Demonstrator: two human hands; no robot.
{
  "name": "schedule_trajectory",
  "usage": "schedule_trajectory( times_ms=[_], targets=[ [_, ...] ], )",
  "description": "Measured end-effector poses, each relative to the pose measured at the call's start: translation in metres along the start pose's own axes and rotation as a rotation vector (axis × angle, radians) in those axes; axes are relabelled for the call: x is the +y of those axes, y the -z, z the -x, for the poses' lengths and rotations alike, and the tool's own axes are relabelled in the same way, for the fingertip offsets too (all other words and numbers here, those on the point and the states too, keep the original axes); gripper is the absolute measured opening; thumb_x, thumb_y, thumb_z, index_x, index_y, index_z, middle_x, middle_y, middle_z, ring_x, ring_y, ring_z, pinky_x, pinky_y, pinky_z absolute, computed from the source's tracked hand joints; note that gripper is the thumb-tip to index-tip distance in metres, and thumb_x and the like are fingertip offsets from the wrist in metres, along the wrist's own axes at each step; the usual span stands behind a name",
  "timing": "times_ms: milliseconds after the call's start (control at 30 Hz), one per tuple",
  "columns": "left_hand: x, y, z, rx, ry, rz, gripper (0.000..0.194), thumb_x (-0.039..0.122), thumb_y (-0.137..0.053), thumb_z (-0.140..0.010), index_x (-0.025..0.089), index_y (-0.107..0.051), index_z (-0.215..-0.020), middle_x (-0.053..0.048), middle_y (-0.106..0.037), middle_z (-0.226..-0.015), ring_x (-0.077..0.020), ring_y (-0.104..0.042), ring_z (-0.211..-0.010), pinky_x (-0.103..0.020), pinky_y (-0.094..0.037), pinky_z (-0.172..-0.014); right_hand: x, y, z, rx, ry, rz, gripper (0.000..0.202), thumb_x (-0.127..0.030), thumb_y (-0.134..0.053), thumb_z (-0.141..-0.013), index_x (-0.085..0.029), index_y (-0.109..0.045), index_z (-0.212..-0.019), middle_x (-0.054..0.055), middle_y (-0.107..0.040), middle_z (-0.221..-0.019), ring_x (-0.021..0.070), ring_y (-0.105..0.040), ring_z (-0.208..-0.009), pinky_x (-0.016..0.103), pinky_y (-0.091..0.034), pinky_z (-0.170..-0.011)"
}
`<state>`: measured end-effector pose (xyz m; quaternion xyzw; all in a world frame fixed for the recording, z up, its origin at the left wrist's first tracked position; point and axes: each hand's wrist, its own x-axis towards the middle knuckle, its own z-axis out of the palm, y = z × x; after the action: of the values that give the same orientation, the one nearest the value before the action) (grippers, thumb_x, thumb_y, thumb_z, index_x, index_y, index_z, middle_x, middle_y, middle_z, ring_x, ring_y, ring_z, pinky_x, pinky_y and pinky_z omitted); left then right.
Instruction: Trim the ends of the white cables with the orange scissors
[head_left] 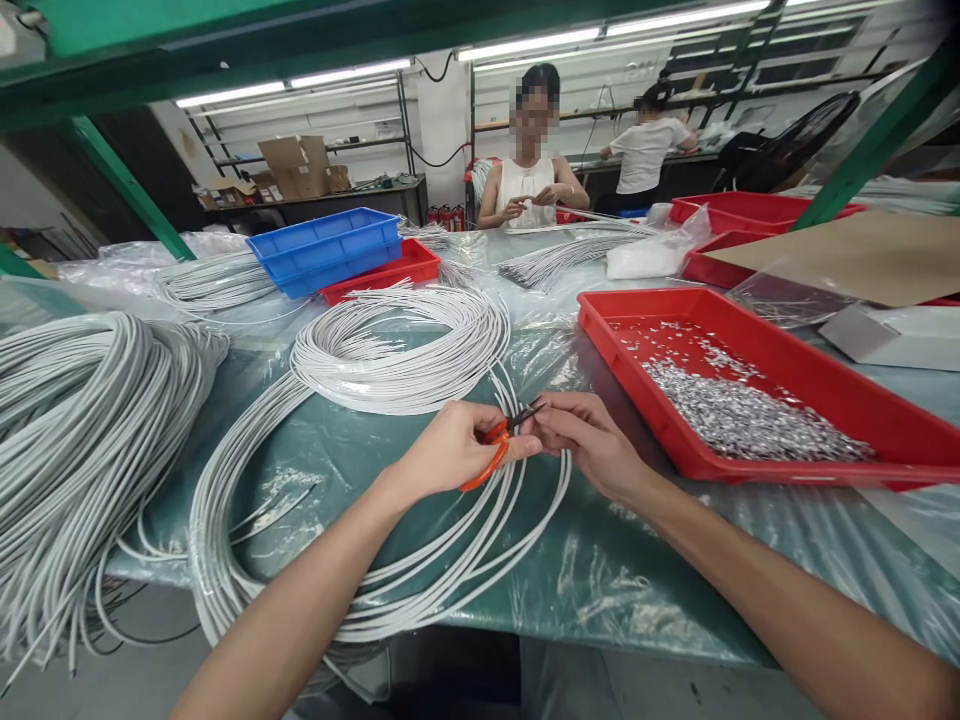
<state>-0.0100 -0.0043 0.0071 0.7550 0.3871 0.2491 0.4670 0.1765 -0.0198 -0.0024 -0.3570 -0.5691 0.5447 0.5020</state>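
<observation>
Orange-handled scissors point(491, 462) are in my left hand point(454, 445), its fingers closed round the grips. Their dark blades point right, toward the fingertips of my right hand point(589, 432). That hand is pinched, and a white cable point(564, 482) runs up into it from below; the cable's end is hidden by the fingers. Under both hands lies a large loose coil of white cables point(240, 450) that curves over the table's front edge. Behind the left hand, a tighter coil of white cables point(405, 385) rests on top.
To the right, a red tray point(637, 400) holds a heap of small silvery pieces point(750, 410). A thick cable bundle point(97, 400) hangs over the left edge. Blue trays point(330, 260) stand on a red one farther back. Two people work beyond the table point(600, 580), which is plastic-covered.
</observation>
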Motion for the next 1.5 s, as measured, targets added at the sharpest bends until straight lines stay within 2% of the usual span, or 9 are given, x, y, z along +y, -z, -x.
schedule_trajectory(
  times_ms=[100,267,400,600,767,1000,1300,1500],
  targets=[
    [-0.002,0.001,0.0,0.04,-0.013,-0.079,0.049,0.054,-0.066,-0.077,0.017,-0.039,-0.059,0.005,-0.038,-0.055,-0.0064,-0.034,-0.053,-0.021,-0.022,-0.049,0.004,0.003,-0.001,-0.03,0.031,0.051,0.025,-0.033,-0.061,-0.083,-0.016,-0.069,-0.067,-0.005,-0.037,-0.047,0.0087,-0.029,-0.047,0.026,-0.024,-0.047],
    [-0.001,0.001,0.0,0.059,-0.017,-0.136,0.047,0.054,-0.065,-0.078,0.016,-0.042,-0.061,0.005,-0.034,-0.057,-0.0069,-0.029,-0.055,-0.022,-0.02,-0.05,0.006,0.005,-0.002,-0.055,0.08,0.078,0.025,-0.032,-0.06,-0.086,-0.016,-0.071,-0.07,-0.005,-0.038,-0.049,0.0082,-0.03,-0.047,0.026,-0.023,-0.047],
    [-0.002,0.001,-0.001,0.092,-0.007,-0.147,0.049,0.055,-0.066,-0.077,0.017,-0.04,-0.059,0.005,-0.031,-0.056,-0.0068,-0.026,-0.055,-0.022,-0.018,-0.05,0.003,0.007,-0.004,-0.059,0.063,0.112,0.026,-0.034,-0.061,-0.085,-0.016,-0.072,-0.071,-0.003,-0.044,-0.05,0.0094,-0.037,-0.049,0.026,-0.027,-0.048],
    [-0.006,0.005,-0.002,0.079,0.001,-0.137,0.048,0.055,-0.064,-0.079,0.016,-0.043,-0.06,0.004,-0.04,-0.056,-0.0069,-0.033,-0.053,-0.023,-0.019,-0.05,-0.003,0.009,-0.007,-0.068,-0.046,0.049,0.027,-0.037,-0.065,-0.084,-0.016,-0.076,-0.071,0.0,-0.052,-0.056,0.0106,-0.042,-0.055,0.026,-0.032,-0.055],
    [-0.006,0.006,-0.001,0.06,-0.008,-0.123,0.048,0.055,-0.064,-0.079,0.016,-0.044,-0.06,0.003,-0.048,-0.055,-0.0073,-0.041,-0.051,-0.022,-0.021,-0.049,-0.003,0.01,-0.007,-0.049,-0.053,0.065,0.025,-0.039,-0.069,-0.079,-0.017,-0.078,-0.071,0.0,-0.052,-0.055,0.0113,-0.042,-0.057,0.027,-0.032,-0.056],
    [-0.003,0.008,-0.001,0.038,0.019,-0.082,0.049,0.056,-0.065,-0.078,0.016,-0.045,-0.059,0.002,-0.055,-0.053,-0.0068,-0.045,-0.045,-0.02,-0.024,-0.044,-0.004,0.01,-0.007,0.011,0.021,0.195,0.022,-0.04,-0.075,-0.075,-0.019,-0.079,-0.072,0.002,-0.064,-0.062,0.0127,-0.048,-0.06,0.027,-0.039,-0.06],
    [-0.002,0.009,-0.001,-0.006,0.058,0.032,0.047,0.055,-0.068,-0.076,0.015,-0.051,-0.06,-0.001,-0.059,-0.054,-0.0067,-0.049,-0.04,-0.018,-0.033,-0.039,-0.005,0.008,-0.006,0.043,0.162,0.282,0.018,-0.031,-0.072,-0.079,-0.018,-0.074,-0.067,0.0,-0.064,-0.063,0.013,-0.051,-0.061,0.028,-0.04,-0.061],
    [-0.004,0.008,-0.001,0.007,0.054,0.021,0.047,0.055,-0.067,-0.076,0.015,-0.051,-0.059,-0.001,-0.059,-0.053,-0.0064,-0.048,-0.04,-0.017,-0.033,-0.039,-0.002,0.005,-0.004,0.139,0.242,0.393,0.015,-0.029,-0.071,-0.078,-0.018,-0.076,-0.07,0.002,-0.067,-0.066,0.0156,-0.052,-0.063,0.03,-0.039,-0.059]
  ],
)
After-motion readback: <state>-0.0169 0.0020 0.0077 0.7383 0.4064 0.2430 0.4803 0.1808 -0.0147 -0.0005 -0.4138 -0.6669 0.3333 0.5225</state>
